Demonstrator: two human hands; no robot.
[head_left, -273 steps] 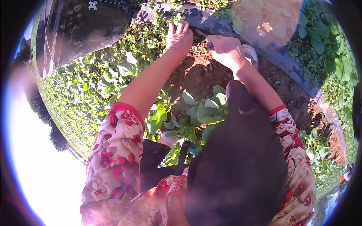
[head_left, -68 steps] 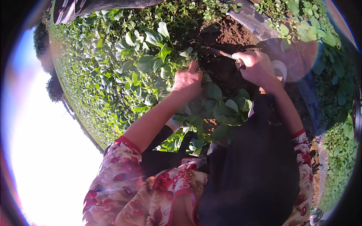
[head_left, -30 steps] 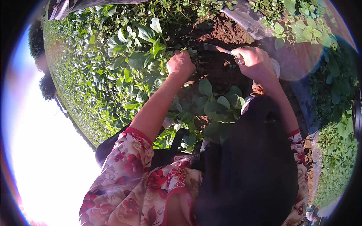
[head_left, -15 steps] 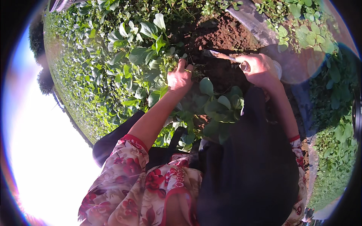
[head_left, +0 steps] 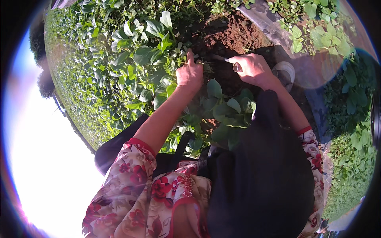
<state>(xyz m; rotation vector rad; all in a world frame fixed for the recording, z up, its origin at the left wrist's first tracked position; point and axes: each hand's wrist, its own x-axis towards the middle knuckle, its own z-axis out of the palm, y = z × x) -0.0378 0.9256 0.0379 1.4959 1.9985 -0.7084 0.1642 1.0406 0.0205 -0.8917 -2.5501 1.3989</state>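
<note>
My left hand (head_left: 189, 75) is at the edge of the green growth, its index finger reaching into small-leaved weeds (head_left: 183, 59). Its other fingers are curled, and what they hold, if anything, is hidden. In my right hand (head_left: 254, 70) is a short weeding tool with a rounded handle (head_left: 237, 67). The tool's narrow metal blade (head_left: 217, 58) points left toward my left hand, low over the shaded soil, and its tip is hard to make out. Just nearer to me, a broad-leaved plant (head_left: 228, 111) stands between my forearms.
Reddish bare soil (head_left: 238, 35) lies beyond my hands, bordered by a strip of grey plastic sheet (head_left: 266, 22). A round white-rimmed thing (head_left: 291, 73) sits beside my right wrist. Dense leafy plants (head_left: 99, 67) fill the left; more low greenery (head_left: 351, 170) grows at right.
My right hand has moved left with the weeding tool, bringing the blade closer to my left hand and baring the white-rimmed thing. My left index finger now stretches farther forward.
</note>
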